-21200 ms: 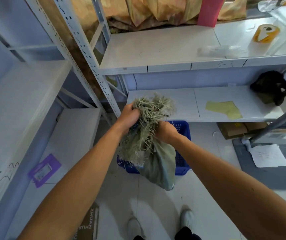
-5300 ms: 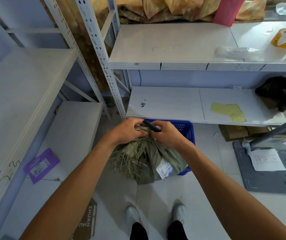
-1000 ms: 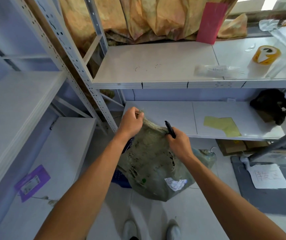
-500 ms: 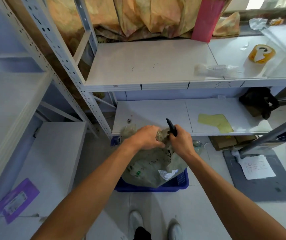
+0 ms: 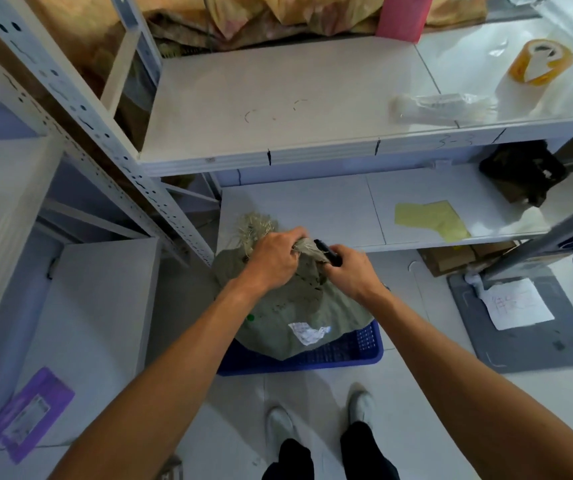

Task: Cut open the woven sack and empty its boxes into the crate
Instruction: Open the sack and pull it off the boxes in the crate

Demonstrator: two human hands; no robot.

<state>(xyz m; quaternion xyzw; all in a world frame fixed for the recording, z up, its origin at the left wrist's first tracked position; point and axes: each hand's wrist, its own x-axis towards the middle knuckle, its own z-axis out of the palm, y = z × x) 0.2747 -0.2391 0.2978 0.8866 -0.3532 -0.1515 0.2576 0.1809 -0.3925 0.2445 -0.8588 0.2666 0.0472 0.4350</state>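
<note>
- The gathered neck of the woven sack (image 5: 295,306) is gripped by the left hand (image 5: 273,261), fingers curled tight round the bunched cloth.
- Right beside it, a black cutter (image 5: 328,252) is clamped in the right hand (image 5: 351,271), fingers wrapped round the handle. Its tip is laid against that same bunched neck; whether a blade is out cannot be told.
- And the sack itself: dull grey-green weave, crumpled and bulging, with faint dark print across the front.
- A tuft of frayed threads (image 5: 255,226), pale and straw-like, is seen sprouting from the top just behind the left hand.
- A small green dot (image 5: 250,318) is spotted on the sack's left side, and a torn white label (image 5: 307,332) is stuck low on its front.
- The sack's bottom is sunk behind the near wall of the blue crate (image 5: 347,353), which is set on the floor just in front of the lower shelf (image 5: 313,206). Most of the crate is covered by the sack, and what is inside is hidden by the cloth.
- Further out, a yellow paper (image 5: 429,220) and a black bag (image 5: 524,174) are seen on that lower shelf.
- A tape roll (image 5: 539,62) is parked on the shelf above.
- A grey mat (image 5: 520,341) is laid on the floor at the right.
</note>
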